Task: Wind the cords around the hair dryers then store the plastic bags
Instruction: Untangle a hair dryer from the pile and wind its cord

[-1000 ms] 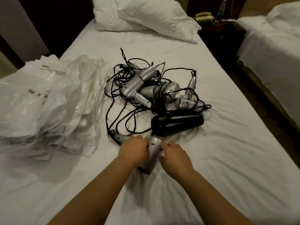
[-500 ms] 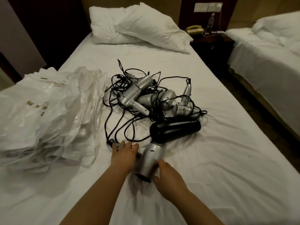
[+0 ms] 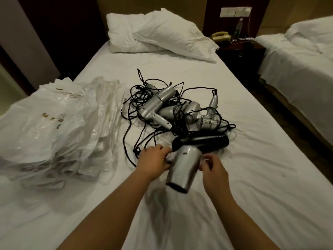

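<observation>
A silver hair dryer (image 3: 183,166) is lifted just above the white bed (image 3: 252,186), nozzle pointing toward me. My left hand (image 3: 154,160) grips its handle end on the left side. My right hand (image 3: 211,167) has its fingers curled against the barrel's right side. Behind it lies a black hair dryer (image 3: 201,143), and beyond that a heap of several silver hair dryers (image 3: 173,110) tangled in black cords (image 3: 137,123). A stack of white plastic bags (image 3: 54,127) lies at the bed's left.
Two white pillows (image 3: 156,35) lie at the head of the bed. A dark nightstand (image 3: 239,56) with a telephone (image 3: 220,36) stands to the right, and a second bed (image 3: 299,58) beyond it. Bare sheet spreads near me and to the right.
The silver dryer has been raised off the sheet and turned nozzle-down toward me. My left hand moved from the plug area onto the handle; my right hand came up along the barrel.
</observation>
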`<state>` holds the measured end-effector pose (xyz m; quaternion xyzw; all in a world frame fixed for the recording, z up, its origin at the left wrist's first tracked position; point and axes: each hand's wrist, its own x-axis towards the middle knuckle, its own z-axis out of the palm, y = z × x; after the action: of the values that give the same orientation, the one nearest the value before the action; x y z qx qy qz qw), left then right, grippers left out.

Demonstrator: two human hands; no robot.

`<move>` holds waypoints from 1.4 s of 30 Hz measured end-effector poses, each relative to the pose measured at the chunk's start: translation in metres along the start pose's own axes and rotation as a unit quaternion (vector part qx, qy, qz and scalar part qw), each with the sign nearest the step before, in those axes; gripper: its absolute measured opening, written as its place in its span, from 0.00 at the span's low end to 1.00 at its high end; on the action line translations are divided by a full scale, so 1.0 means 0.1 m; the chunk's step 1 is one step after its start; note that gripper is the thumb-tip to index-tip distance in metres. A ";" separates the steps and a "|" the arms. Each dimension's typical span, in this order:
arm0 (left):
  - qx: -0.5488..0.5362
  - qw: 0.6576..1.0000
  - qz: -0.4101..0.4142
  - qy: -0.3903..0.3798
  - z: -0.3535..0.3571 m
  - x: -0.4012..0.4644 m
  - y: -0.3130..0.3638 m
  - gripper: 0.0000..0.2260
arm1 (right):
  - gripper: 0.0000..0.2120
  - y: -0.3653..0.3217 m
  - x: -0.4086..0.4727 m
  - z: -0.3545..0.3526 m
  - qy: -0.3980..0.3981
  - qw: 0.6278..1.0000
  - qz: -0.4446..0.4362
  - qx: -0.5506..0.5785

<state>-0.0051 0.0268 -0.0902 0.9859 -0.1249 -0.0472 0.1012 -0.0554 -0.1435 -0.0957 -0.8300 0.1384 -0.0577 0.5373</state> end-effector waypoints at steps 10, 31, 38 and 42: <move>-0.450 0.892 -0.006 0.025 -0.91 -0.45 0.46 0.11 | 0.30 -0.35 -0.27 0.38 -0.146 0.981 -0.110 0.060; -0.573 0.803 -0.157 0.046 -1.59 -1.19 0.01 0.26 | 0.12 -0.41 -0.22 0.10 -0.194 0.838 -0.282 -0.425; -0.378 0.902 -0.204 0.038 -1.11 -1.19 -0.18 0.20 | 0.17 -1.08 -0.29 -0.09 -0.214 0.893 -0.333 -0.215; -0.446 0.880 -0.162 -0.010 -0.84 -1.28 -0.11 0.21 | 0.11 -1.02 -0.23 -0.29 -0.331 0.897 -0.252 -0.150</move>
<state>-0.1155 0.0857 -0.0023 0.8427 0.0696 -0.1230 0.5195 -0.0671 -0.1230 0.0104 -0.8788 -0.2547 0.1084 0.3887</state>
